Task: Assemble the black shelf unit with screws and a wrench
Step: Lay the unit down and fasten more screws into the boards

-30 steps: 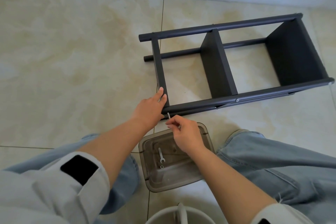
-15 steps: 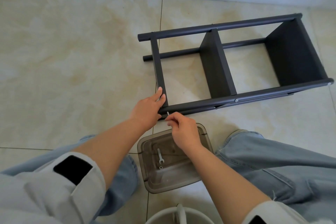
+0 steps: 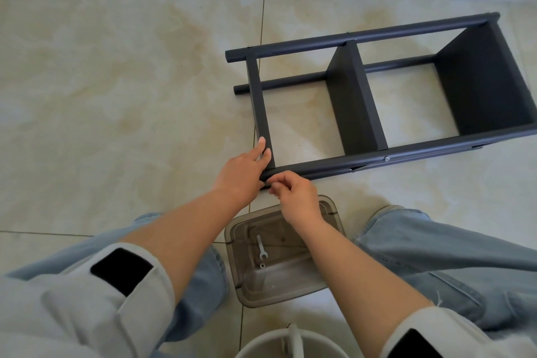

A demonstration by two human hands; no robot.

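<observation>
Both hands (image 3: 242, 173) (image 3: 296, 196) hide the shelf unit's (image 3: 406, 96) corner.

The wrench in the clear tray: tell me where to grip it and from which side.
Pinch the wrench by its straight shank, above the forked end, coming from straight above. It lies flat on the floor of the clear tray, whose walls block a sideways reach; the washer sits just below the fork.

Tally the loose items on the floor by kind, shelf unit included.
Shelf unit: 1
Clear tray: 1
Wrench: 1
Washer: 1
White bucket: 1
Total: 5
</observation>
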